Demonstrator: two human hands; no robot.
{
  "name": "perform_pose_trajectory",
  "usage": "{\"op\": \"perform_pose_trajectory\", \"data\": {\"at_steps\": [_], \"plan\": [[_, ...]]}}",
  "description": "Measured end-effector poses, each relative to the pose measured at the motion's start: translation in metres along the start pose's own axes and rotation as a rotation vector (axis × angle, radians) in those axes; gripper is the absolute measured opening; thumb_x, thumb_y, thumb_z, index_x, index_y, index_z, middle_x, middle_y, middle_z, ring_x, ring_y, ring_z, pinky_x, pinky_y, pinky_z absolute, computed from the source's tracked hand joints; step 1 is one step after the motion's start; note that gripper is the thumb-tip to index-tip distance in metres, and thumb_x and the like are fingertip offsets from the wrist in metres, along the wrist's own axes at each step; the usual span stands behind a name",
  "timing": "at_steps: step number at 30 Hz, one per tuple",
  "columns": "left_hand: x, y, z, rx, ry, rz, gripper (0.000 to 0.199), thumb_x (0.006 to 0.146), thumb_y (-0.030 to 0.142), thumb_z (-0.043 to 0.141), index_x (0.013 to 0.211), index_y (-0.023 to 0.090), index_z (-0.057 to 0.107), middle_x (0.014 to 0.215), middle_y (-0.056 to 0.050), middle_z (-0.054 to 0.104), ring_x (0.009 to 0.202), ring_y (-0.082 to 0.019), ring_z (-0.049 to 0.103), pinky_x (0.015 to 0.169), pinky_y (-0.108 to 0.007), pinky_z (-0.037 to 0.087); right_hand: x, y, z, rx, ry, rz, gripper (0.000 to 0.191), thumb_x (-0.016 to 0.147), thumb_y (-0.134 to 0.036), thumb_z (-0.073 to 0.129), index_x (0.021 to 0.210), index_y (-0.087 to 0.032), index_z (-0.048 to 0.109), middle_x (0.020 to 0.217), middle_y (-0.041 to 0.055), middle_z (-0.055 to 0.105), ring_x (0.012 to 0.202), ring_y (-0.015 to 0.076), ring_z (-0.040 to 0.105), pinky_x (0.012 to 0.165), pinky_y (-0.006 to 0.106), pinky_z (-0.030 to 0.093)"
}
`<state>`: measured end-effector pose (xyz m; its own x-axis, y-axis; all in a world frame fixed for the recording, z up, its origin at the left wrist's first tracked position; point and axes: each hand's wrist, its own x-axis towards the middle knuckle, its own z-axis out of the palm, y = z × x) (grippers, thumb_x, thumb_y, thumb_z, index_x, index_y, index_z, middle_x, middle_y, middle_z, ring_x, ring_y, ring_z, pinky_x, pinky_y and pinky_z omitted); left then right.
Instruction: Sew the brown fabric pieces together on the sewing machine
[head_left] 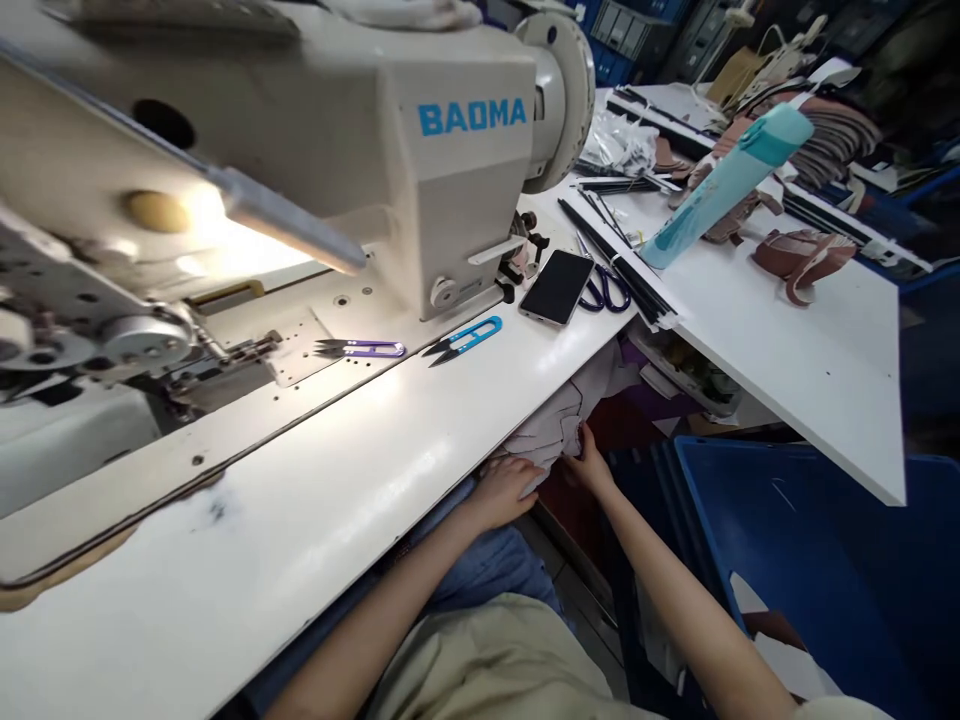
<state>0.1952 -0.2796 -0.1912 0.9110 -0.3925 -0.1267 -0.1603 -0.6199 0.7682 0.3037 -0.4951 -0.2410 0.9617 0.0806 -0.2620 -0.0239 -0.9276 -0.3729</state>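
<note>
There we saw the left hand half-curled on pale fabric pieces (553, 428) below the sewing table (315, 510), its grip unclear, the right hand (590, 464) pinching their edge! Light, soft, floppy, we judged: best held by the edges.

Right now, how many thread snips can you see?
2: the purple snips on the sewing-machine bed and the blue snips on the white tabletop. More may be hidden.

Pale fabric pieces (553, 425) (overlapping, rumpled)
</note>
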Motion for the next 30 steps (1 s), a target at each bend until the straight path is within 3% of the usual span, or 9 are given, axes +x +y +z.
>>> {"op": "perform_pose_trajectory", "data": {"at_steps": [3, 7, 10, 12, 16, 19, 22, 25, 30], "plan": [[-0.024, 0.037, -0.005, -0.029, 0.033, 0.076, 0.034, 0.087, 0.026, 0.058, 0.12, 0.018, 0.061, 0.119, -0.009, 0.062, 0.115, -0.025, 0.052, 0.099, -0.039, 0.038, 0.012, -0.016, -0.033, -0.134, 0.002, -0.015, 0.041, 0.092, -0.034, 0.057, 0.129, -0.02, 0.049, 0.128, 0.0098, 0.052, 0.107, 0.024, 0.057, 0.089, 0.046, 0.049], [-0.049, 0.103, -0.018, -0.149, 0.069, 0.362, 0.036, 0.085, 0.041, 0.063, 0.115, 0.02, 0.064, 0.107, -0.008, 0.066, 0.104, -0.023, 0.058, 0.092, -0.034, 0.04, 0.048, -0.054, -0.081, -0.281, 0.023, -0.052, 0.038, 0.092, -0.035, 0.057, 0.126, -0.019, 0.051, 0.128, 0.01, 0.052, 0.109, 0.0244, 0.055, 0.091, 0.047, 0.048], [-0.058, 0.146, -0.018, -0.367, 0.058, 0.513, 0.041, 0.086, 0.047, 0.061, 0.117, 0.021, 0.063, 0.103, -0.007, 0.067, 0.101, -0.021, 0.06, 0.09, -0.03, 0.041, 0.069, -0.086, -0.085, -0.333, -0.038, -0.062, 0.034, 0.091, -0.036, 0.058, 0.121, -0.018, 0.055, 0.123, 0.0088, 0.055, 0.105, 0.0229, 0.057, 0.088, 0.045, 0.05], [-0.06, 0.164, -0.009, -0.592, 0.03, 0.466, 0.045, 0.084, 0.052, 0.06, 0.117, 0.022, 0.063, 0.105, -0.007, 0.064, 0.101, -0.02, 0.06, 0.09, -0.028, 0.044, 0.076, -0.102, -0.073, -0.332, -0.078, -0.054, 0.033, 0.091, -0.036, 0.058, 0.119, -0.018, 0.056, 0.12, 0.0082, 0.057, 0.102, 0.0221, 0.058, 0.086, 0.044, 0.05], [-0.069, 0.175, 0.014, -0.982, 0.018, 0.245, 0.07, 0.065, 0.063, 0.072, 0.119, 0.02, 0.061, 0.121, -0.011, 0.053, 0.107, -0.022, 0.056, 0.091, -0.034, 0.048, 0.08, -0.11, -0.054, -0.254, -0.067, -0.007, 0.033, 0.091, -0.036, 0.058, 0.118, -0.018, 0.056, 0.122, 0.0087, 0.056, 0.105, 0.0226, 0.057, 0.088, 0.045, 0.049], [-0.08, 0.175, 0.019, -1.107, 0.039, 0.239, 0.08, 0.054, 0.064, 0.078, 0.118, 0.02, 0.061, 0.124, -0.012, 0.049, 0.116, -0.025, 0.05, 0.096, -0.039, 0.047, 0.084, -0.099, -0.067, -0.13, -0.024, 0.035, 0.033, 0.092, -0.036, 0.057, 0.119, -0.018, 0.056, 0.121, 0.0084, 0.056, 0.103, 0.0221, 0.058, 0.087, 0.044, 0.05], [-0.091, 0.177, 0.01, -1.185, 0.011, 0.328, 0.07, 0.057, 0.061, 0.078, 0.111, 0.018, 0.065, 0.114, -0.012, 0.053, 0.105, -0.023, 0.056, 0.091, -0.037, 0.05, 0.093, -0.083, -0.091, 0.025, 0.026, 0.061, 0.031, 0.092, -0.036, 0.056, 0.118, -0.019, 0.056, 0.12, 0.008, 0.057, 0.099, 0.0207, 0.059, 0.084, 0.041, 0.052], [-0.094, 0.178, 0.004, -1.175, -0.024, 0.419, 0.052, 0.069, 0.045, 0.074, 0.111, 0.016, 0.065, 0.107, -0.011, 0.057, 0.093, -0.02, 0.06, 0.087, -0.034, 0.052, 0.104, -0.072, -0.11, 0.167, 0.085, 0.094, 0.032, 0.092, -0.036, 0.056, 0.118, -0.018, 0.055, 0.118, 0.0079, 0.058, 0.097, 0.0201, 0.06, 0.082, 0.041, 0.053], [-0.092, 0.177, 0.006, -1.066, 0.117, 0.369, 0.07, 0.064, 0.026, 0.076, 0.129, 0.018, 0.051, 0.134, -0.015, 0.042, 0.127, -0.028, 0.041, 0.102, -0.039, 0.041, 0.117, -0.063, -0.118, 0.312, 0.152, 0.13, 0.03, 0.093, -0.036, 0.055, 0.117, -0.018, 0.056, 0.117, 0.0077, 0.058, 0.096, 0.0192, 0.06, 0.081, 0.039, 0.053]]}}
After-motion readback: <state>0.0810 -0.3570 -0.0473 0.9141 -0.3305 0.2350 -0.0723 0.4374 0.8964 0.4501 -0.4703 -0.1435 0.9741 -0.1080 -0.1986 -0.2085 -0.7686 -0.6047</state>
